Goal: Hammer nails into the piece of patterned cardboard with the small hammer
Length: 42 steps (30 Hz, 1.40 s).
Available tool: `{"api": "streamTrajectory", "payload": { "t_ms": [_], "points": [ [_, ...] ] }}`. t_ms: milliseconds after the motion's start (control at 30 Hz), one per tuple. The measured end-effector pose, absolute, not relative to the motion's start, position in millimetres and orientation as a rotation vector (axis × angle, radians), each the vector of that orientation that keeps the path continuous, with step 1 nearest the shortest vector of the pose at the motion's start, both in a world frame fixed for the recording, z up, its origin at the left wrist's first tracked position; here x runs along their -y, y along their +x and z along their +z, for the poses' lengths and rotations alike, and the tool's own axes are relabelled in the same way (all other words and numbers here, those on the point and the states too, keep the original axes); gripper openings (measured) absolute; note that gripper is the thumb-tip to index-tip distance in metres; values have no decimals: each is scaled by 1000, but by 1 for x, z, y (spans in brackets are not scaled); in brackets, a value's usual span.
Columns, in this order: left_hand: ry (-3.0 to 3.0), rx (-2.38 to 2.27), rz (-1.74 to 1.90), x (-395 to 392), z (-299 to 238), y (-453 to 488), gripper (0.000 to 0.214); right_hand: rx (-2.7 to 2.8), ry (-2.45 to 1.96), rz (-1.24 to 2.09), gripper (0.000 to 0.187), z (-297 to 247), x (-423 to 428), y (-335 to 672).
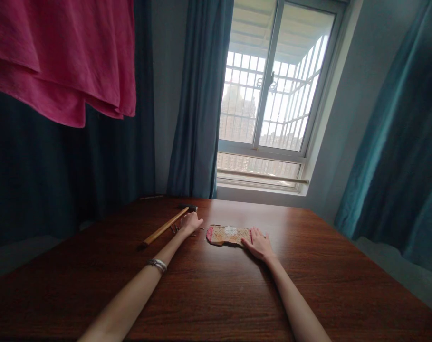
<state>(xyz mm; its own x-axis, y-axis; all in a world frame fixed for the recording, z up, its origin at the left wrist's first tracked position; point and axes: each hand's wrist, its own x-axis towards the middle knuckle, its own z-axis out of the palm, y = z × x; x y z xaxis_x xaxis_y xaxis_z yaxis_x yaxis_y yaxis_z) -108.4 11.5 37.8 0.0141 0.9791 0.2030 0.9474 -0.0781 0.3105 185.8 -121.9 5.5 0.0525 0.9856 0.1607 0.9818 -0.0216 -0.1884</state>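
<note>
My left hand (190,222) is closed just above the table, fingers pressed together; whatever they may hold is too small to make out. Beside it lies a hammer (167,226) with a wooden handle and a dark head. Several nails (175,229) are scattered between the handle and that hand. To the right, a flat, worn strip of board (228,234) rests on the table, speckled tan with a pink end and a whitish patch. My right hand (260,243) lies over the strip's right end, fingers stretched out and thumb along the near edge.
Both arms reach across a dark brown wooden table (216,294). Past its far edge are a barred window (269,95) and blue curtains (201,104). A pink cloth (66,57) hangs at upper left, above the table's height.
</note>
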Motion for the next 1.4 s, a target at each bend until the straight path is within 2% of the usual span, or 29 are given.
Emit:
{"api": "streamTrajectory", "payload": {
  "t_ms": [133,433,667,1133,1300,1400],
  "points": [
    [2161,-2129,500,-13,33,-111,41,1997,-2084,-22,84,4,123,187],
    [2151,-2148,443,-1,39,-104,38,1979,-2134,-22,80,8,127,189],
    [2068,-2089,423,-2,42,-104,34,1884,-2086,-179,70,5,127,189],
    [2158,-2021,433,-8,38,-105,28,1922,-2022,-131,63,1,123,191],
    [2147,-1856,568,-9,40,-100,13,1914,-2045,-128,64,2,124,189],
    [2010,-1584,782,-4,40,-87,14,1916,-2047,-117,64,4,125,188]
  ]
}}
